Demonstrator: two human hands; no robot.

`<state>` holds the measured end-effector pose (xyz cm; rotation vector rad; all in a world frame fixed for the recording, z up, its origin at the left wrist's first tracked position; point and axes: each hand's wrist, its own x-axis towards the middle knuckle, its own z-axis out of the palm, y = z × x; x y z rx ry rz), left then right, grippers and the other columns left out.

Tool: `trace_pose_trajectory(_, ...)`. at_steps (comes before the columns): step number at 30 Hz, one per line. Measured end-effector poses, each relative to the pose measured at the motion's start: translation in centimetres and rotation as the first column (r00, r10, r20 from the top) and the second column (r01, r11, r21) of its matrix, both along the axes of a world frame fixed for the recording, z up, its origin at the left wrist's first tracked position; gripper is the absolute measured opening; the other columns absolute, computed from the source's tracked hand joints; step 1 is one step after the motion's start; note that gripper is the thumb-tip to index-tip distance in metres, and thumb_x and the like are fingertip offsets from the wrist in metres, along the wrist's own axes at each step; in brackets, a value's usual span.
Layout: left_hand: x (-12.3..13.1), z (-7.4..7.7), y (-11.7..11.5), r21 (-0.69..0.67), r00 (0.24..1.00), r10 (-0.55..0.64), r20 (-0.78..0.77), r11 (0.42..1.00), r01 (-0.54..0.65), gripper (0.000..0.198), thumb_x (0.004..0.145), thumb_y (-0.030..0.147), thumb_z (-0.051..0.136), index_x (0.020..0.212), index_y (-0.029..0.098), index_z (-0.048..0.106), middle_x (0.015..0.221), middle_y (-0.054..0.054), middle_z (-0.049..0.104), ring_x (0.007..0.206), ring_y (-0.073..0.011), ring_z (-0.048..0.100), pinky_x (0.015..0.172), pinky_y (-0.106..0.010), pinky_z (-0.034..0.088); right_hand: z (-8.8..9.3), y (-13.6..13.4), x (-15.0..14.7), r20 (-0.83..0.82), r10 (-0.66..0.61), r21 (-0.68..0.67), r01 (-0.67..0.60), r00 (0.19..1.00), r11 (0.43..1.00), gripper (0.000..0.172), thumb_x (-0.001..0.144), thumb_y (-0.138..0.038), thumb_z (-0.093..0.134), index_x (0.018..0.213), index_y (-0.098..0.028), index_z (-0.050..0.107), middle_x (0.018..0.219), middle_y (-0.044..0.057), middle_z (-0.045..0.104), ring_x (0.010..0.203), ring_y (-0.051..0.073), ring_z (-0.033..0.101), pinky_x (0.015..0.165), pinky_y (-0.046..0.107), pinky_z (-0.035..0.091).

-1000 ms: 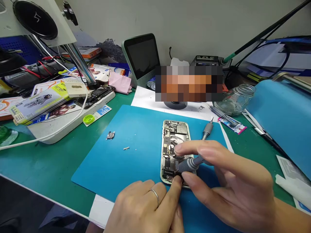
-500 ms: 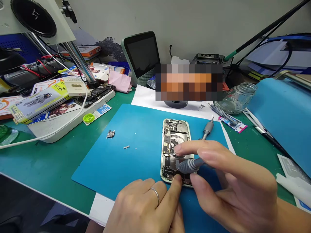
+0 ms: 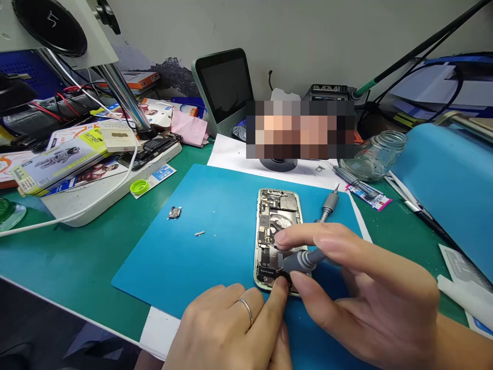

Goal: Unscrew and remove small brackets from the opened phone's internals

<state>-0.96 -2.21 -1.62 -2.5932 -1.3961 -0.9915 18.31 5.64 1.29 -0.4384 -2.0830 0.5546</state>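
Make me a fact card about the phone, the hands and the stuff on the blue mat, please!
phone: opened, insides showing
mat: blue, under the phone
left hand: index fingertip at phone's lower end; wears a ring
right hand: holds a grey screwdriver slanting over the phone
second screwdriver: beside the phone
loose bits: small circuit piece, thin silvery piece

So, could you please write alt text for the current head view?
Over an opened phone on a blue mat, the right hand has a ridged gray tool between its fingers; the left hand touches the phone's lower end. Small loose parts lie to the left.
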Motion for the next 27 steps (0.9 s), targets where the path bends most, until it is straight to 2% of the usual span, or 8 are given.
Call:
trace_pose_trajectory(12,0.1,0.04,0.18,0.001,1.0,0.011,0.02,1.0,-0.011,0.034,0.09,0.01,0.058,0.122,0.015,0.068,0.066,0.005,0.06,0.05,-0.0129,0.055,0.044,-0.032,0.036,-0.13,0.0,-0.01,-0.015,0.021,-0.036,-0.022,1.0,0.999,0.081,0.08,0.009,0.062,0.151,-0.025,0.046,0.122,0.01,0.074,0.106,0.023,0.075,0.092,0.039,0.067)
trace_pose_trajectory(17,0.14,0.13,0.12,-0.009,1.0,0.021,0.015,1.0,-0.021,0.027,0.089,0.008,0.059,0.113,0.017,0.069,0.063,0.005,0.058,0.049,-0.0132,0.053,0.044,-0.033,0.034,-0.04,0.15,-0.16,-0.006,0.037,-0.016,-0.037,0.999,0.999,0.083,0.081,0.008,0.064,0.154,-0.026,0.044,0.122,0.01,0.076,0.101,0.021,0.077,0.091,0.038,0.068)
trace_pose_trajectory(23,-0.01,0.08,0.08,-0.018,1.0,0.005,0.015,1.0,-0.004,0.035,0.089,0.008,0.059,0.122,0.015,0.067,0.066,0.005,0.06,0.05,-0.013,0.056,0.043,-0.033,0.036,-0.09,0.03,0.0,0.015,0.021,-0.058,-0.02,1.0,0.998,0.086,0.082,0.008,0.059,0.157,-0.03,0.039,0.129,0.01,0.074,0.114,0.023,0.075,0.093,0.039,0.068)
trace_pose_trajectory(27,-0.03,0.07,0.1,-0.028,1.0,-0.001,0.022,1.0,0.001,0.031,0.089,0.008,0.059,0.118,0.017,0.068,0.064,0.005,0.059,0.049,-0.0129,0.054,0.043,-0.033,0.036,-0.05,0.1,-0.07,-0.001,0.029,-0.031,-0.029,1.0,0.999,0.084,0.082,0.008,0.063,0.154,-0.029,0.043,0.124,0.009,0.076,0.107,0.022,0.077,0.093,0.039,0.068)
